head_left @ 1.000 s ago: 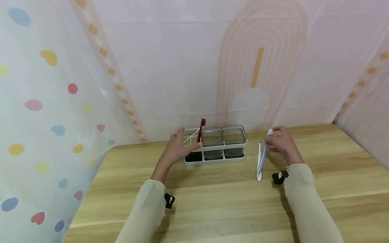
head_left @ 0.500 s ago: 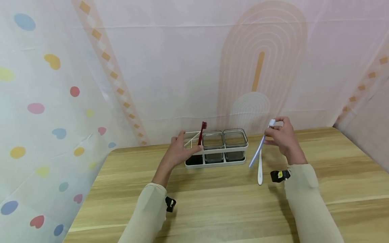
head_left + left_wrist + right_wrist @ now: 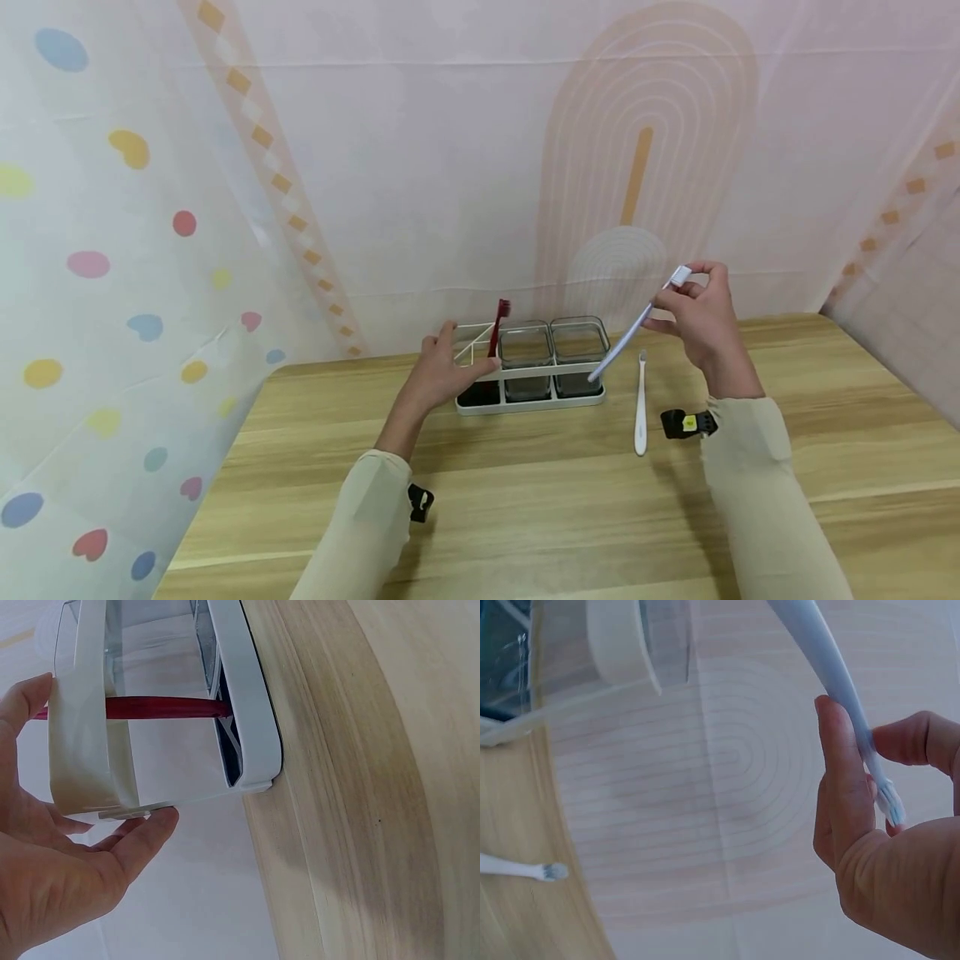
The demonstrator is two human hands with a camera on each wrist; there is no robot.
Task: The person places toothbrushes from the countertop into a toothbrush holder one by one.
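Pale-blue plastic toothbrush (image 3: 633,332) is pinched near its head by the right hand (image 3: 701,321); left hand (image 3: 438,375), fingers relaxed, steadies the white rack (image 3: 525,367). Lower handle-first, vertically.

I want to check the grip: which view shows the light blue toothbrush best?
The right wrist view: the right hand pinches the light blue toothbrush near its bristle head. The head view shows it whole but small, slanting toward the holder. The left wrist view misses it.
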